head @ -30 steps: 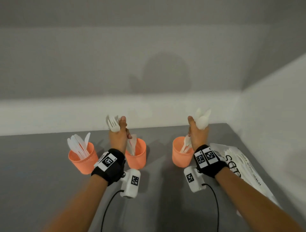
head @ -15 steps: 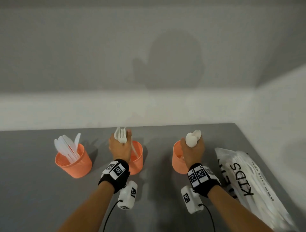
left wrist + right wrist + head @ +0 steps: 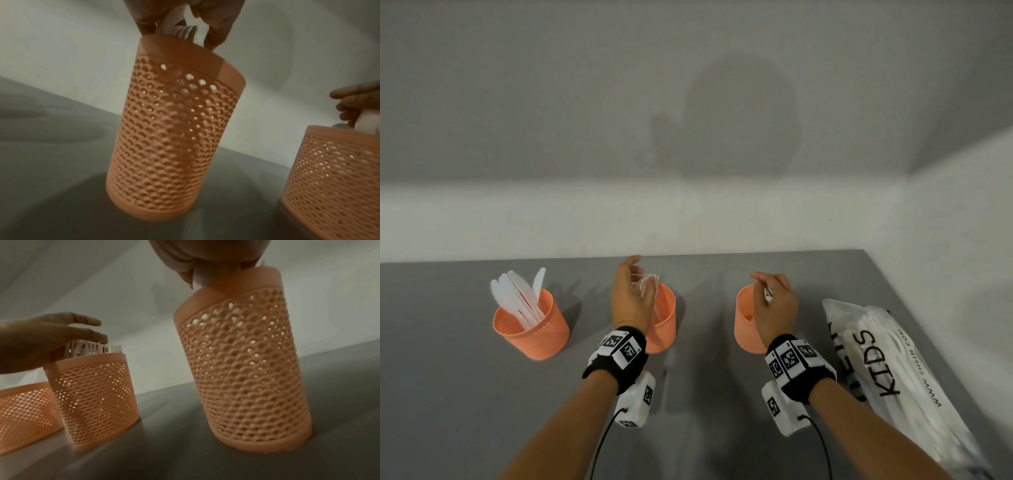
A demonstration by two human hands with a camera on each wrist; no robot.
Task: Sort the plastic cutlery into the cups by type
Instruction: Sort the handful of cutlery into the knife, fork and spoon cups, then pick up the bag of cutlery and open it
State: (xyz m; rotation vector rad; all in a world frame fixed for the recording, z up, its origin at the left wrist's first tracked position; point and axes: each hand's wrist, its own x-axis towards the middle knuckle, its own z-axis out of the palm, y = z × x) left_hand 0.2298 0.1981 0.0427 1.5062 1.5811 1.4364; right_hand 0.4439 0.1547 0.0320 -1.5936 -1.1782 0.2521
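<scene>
Three orange perforated cups stand in a row on the grey table. The left cup (image 3: 530, 329) holds white knives (image 3: 517, 294). My left hand (image 3: 637, 277) hovers over the middle cup (image 3: 664, 322), fingers straight and spread beside the white forks (image 3: 92, 350) standing in that cup (image 3: 96, 386). My right hand (image 3: 770, 287) is curled over the right cup (image 3: 746, 325) and grips white spoons (image 3: 202, 277) whose handles reach down inside the cup (image 3: 246, 369). The spoon bowls are mostly hidden by the fingers.
A white plastic bag (image 3: 887, 359) printed KIDS, with more white cutlery inside, lies along the table's right edge beside my right forearm. A wall rises close behind the cups and another on the right. Bare grey table (image 3: 465, 411) lies in front.
Both hands have come down from a raised position onto their cups. The forks went into the middle cup and my left fingers spread; the spoons sank into the right cup.
</scene>
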